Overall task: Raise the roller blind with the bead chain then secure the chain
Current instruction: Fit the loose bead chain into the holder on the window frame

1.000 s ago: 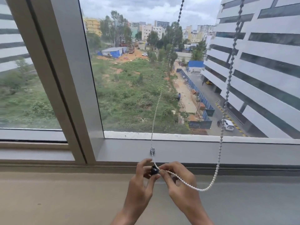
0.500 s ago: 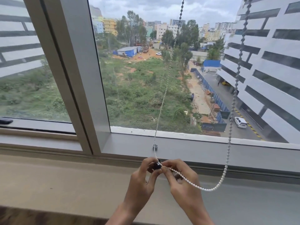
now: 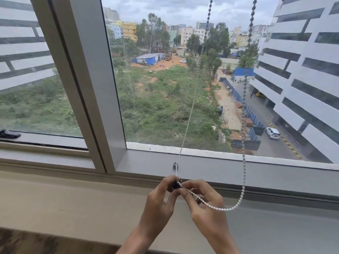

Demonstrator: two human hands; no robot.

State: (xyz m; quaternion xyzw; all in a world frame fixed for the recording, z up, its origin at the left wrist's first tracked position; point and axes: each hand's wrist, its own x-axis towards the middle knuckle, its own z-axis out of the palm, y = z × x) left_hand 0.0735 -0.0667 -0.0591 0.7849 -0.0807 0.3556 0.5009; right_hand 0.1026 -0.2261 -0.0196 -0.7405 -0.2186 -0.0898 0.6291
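Observation:
A white bead chain (image 3: 243,182) hangs in two strands from above the frame and loops low at the right. My left hand (image 3: 159,200) pinches a small black clip (image 3: 175,184) at the chain's left strand. My right hand (image 3: 205,208) pinches the beads just right of that clip, and the chain runs over its fingers. A small metal connector (image 3: 175,165) sits on the left strand a little above my hands, in front of the grey window frame (image 3: 238,171). The roller blind itself is out of view above.
A broad beige sill (image 3: 73,202) runs below the window. A thick grey mullion (image 3: 91,88) divides the panes at left. A dark window handle (image 3: 9,134) lies at the far left. Outside are buildings and a green plot.
The view has shifted left and slightly up, so the window scene slid right. Both hands stay pinched together on the clip and chain, with only small finger movement.

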